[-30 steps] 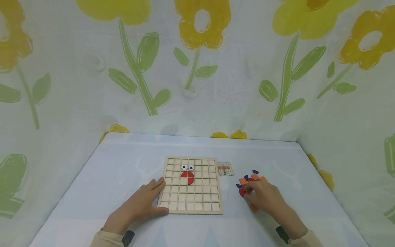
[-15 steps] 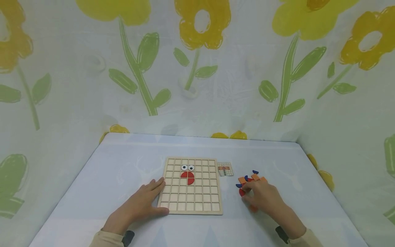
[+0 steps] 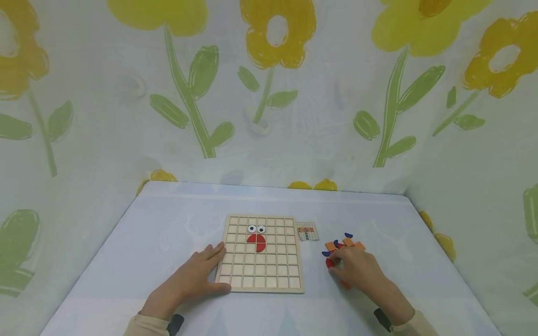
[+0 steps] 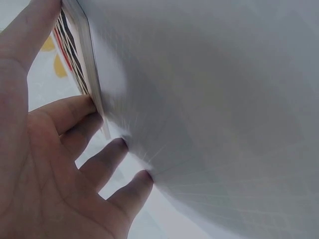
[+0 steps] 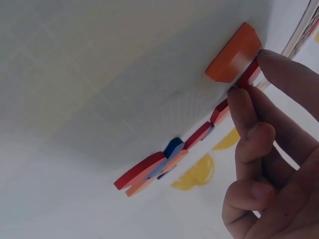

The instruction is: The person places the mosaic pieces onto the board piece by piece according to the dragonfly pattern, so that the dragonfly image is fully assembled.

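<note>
A wooden grid board (image 3: 237,269) lies flat on the table; two eye tiles (image 3: 257,229) and three red quarter-circle pieces sit in its cells. My left hand (image 3: 195,280) rests along its left edge, fingers extended, thumb at the near-left corner. In the left wrist view, the fingers (image 4: 107,162) are spread beside the board's edge (image 4: 89,59). To the right of the board, my right hand (image 3: 359,268) pinches a red piece (image 5: 248,73) between thumb and forefinger, low over the loose pieces. An orange piece (image 5: 235,55) lies close by. The hand partly hides the pile.
Beside the board's right edge lies a small pattern card (image 3: 308,231). Several orange squares (image 3: 330,246), blue half-round pieces (image 3: 348,235) and red pieces are scattered around the right hand. A flower-patterned curtain (image 3: 269,154) stands behind the table.
My right hand has shifted slightly toward the left over the loose pieces, its thumb and forefinger at the red piece. The left hand and the board stay in place.
</note>
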Tool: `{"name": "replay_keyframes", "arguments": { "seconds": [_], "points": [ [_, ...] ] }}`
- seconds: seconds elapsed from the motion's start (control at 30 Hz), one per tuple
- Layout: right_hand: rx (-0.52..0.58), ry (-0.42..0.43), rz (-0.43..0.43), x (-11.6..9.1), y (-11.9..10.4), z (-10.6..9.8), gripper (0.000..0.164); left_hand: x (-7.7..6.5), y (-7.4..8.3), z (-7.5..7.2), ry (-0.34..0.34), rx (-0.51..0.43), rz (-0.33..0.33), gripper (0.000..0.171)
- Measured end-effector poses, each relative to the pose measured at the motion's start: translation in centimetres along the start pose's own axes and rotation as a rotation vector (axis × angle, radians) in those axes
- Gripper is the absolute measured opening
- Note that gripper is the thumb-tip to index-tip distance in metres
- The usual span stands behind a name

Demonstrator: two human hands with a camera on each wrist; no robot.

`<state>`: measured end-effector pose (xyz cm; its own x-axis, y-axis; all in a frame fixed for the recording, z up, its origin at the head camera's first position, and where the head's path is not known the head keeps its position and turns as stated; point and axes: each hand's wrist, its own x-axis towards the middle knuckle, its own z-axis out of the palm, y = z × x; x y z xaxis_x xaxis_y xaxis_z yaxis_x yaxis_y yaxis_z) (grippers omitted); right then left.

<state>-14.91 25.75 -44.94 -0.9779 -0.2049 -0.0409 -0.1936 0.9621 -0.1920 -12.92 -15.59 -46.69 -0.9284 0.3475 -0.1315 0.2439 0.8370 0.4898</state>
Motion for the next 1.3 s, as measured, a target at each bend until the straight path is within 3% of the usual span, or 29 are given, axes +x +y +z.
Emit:
{"name": "replay_keyframes", "arguments": {
  "seconds": [0.9, 1.3],
  "points": [
    [0.026, -0.015, -0.001, 0.44, -0.3, 0.45, 0.018, -0.03, -0.25, 0.18, 0.006, 0.003, 0.011, 0.105],
    [-0.006, -0.015, 0.02, 0.07, -0.49, 0.39, 0.024, 0.0, -0.17, 0.12, 0.006, 0.012, 0.012, 0.104]
  ]
}}
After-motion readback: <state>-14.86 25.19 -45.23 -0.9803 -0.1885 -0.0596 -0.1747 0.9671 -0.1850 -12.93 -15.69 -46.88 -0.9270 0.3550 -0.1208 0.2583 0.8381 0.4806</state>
